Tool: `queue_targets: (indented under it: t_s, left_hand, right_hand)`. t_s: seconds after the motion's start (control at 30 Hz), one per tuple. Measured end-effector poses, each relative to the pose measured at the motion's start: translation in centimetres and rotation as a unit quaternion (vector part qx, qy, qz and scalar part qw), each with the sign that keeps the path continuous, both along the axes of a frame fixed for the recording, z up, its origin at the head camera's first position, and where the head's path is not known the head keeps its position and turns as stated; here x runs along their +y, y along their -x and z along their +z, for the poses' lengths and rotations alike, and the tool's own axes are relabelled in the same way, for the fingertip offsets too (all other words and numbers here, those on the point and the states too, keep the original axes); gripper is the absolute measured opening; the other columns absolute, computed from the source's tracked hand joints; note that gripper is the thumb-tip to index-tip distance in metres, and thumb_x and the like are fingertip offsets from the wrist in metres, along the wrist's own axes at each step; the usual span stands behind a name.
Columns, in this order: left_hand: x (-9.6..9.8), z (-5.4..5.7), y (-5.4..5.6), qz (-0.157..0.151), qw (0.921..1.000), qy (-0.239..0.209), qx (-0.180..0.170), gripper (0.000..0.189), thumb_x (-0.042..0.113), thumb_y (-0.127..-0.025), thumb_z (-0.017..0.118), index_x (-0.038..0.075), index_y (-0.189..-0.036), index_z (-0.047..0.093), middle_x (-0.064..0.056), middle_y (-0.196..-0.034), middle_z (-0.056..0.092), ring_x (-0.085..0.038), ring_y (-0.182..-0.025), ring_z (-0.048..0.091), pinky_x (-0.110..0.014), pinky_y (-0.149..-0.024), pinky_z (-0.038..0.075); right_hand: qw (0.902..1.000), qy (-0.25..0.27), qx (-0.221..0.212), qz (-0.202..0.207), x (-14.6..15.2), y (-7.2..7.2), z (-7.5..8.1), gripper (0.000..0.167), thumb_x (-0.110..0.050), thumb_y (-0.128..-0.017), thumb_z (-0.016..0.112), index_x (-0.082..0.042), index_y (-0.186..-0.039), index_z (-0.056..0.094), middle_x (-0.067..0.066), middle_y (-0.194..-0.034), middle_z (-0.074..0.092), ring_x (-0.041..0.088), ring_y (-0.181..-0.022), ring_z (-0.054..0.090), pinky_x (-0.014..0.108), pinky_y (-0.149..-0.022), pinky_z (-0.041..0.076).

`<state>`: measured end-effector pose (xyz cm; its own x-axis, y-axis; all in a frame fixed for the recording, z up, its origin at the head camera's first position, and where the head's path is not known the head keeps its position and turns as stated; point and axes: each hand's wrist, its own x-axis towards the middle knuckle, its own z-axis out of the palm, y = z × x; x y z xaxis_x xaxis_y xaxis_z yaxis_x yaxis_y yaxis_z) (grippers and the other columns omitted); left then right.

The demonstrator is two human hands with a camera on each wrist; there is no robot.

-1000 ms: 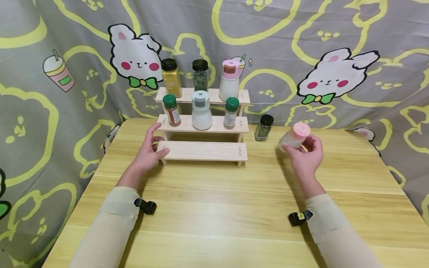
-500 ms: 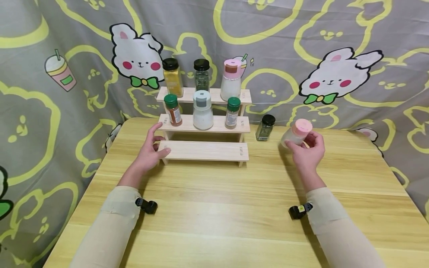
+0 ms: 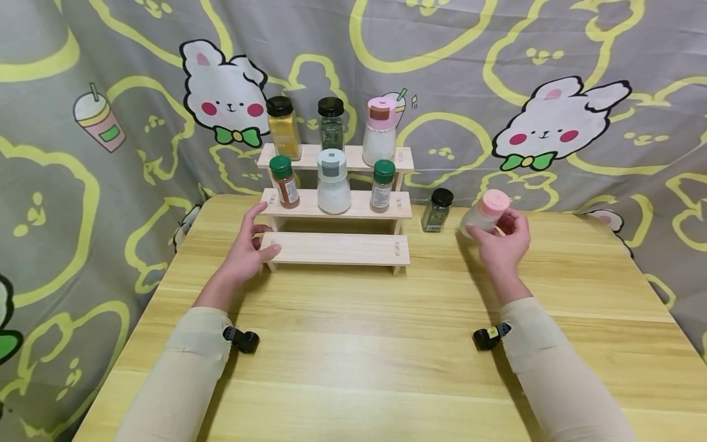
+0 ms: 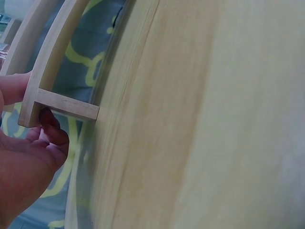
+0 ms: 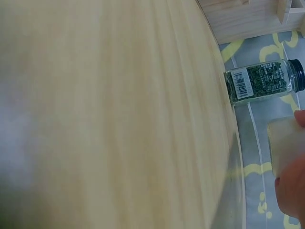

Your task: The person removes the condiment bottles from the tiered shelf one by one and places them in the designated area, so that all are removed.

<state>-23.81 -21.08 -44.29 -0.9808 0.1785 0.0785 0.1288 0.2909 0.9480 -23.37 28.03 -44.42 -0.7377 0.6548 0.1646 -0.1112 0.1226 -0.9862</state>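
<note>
My left hand (image 3: 243,248) grips the left end of a three-tier wooden spice rack (image 3: 334,248). Its thumb lies on the lowest shelf, and in the left wrist view curled fingers (image 4: 55,136) reach under the shelf end. Off to the right, my right hand (image 3: 505,240) holds a seasoning shaker with a pink lid (image 3: 493,204), tilted and raised over the table. Only the lower part of that pale shaker (image 5: 282,138) shows in the right wrist view. Left of it, a black-capped jar of green herbs (image 3: 437,210) stands upright on the table.
On the middle tier stand two green-capped spice bottles and a white shaker (image 3: 333,184). The top tier carries a yellow spice jar (image 3: 284,132), a dark herb jar (image 3: 331,129) and a pink-lidded shaker (image 3: 380,138). A patterned curtain (image 3: 442,73) hangs behind the table (image 3: 353,356).
The pink-lidded shaker has risen slightly in my right hand and shifted a little away from me. My left hand keeps its place on the rack.
</note>
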Motion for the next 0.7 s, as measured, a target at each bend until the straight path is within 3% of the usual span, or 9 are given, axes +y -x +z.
queue_targets:
  t_s: [0.27, 0.63, 0.7]
  left_hand:
    - [0.0, 0.0, 0.0, -0.003, 0.9999, -0.012, 0.003, 0.092, -0.010, -0.091, 0.064, 0.033, -0.158, 0.018, -0.027, -0.131, 0.041, -0.035, -0.098, 0.049, -0.030, -0.074, 0.043]
    - [0.1, 0.1, 0.1, -0.007, 0.9999, -0.014, -0.004, 0.090, -0.011, -0.091, 0.064, 0.026, -0.159, 0.016, -0.029, -0.133, 0.040, -0.036, -0.102, 0.047, -0.030, -0.077, 0.042]
    - [0.4, 0.9, -0.4, -0.008, 0.9999, -0.013, -0.008, 0.090, -0.011, -0.091, 0.063, 0.024, -0.159, 0.017, -0.030, -0.133, 0.040, -0.037, -0.103, 0.047, -0.032, -0.077, 0.042]
  right_hand:
    - [0.9996, 0.026, -0.010, 0.009, 0.0, 1.1, -0.2, 0.066, 0.011, -0.064, 0.088, -0.012, -0.119, 0.059, 0.004, -0.117, 0.057, 0.018, -0.113, 0.052, 0.030, -0.095, 0.047]
    - [0.9993, 0.008, -0.037, 0.000, 0.3, 1.7, -0.4, 0.064, 0.004, -0.066, 0.090, -0.014, -0.118, 0.059, 0.003, -0.118, 0.057, 0.017, -0.113, 0.052, 0.028, -0.095, 0.046]
    - [0.9990, 0.007, -0.044, 0.001, 0.3, 1.8, -0.5, 0.064, 0.003, -0.066, 0.090, -0.015, -0.119, 0.059, 0.003, -0.118, 0.057, 0.017, -0.113, 0.052, 0.028, -0.095, 0.046]
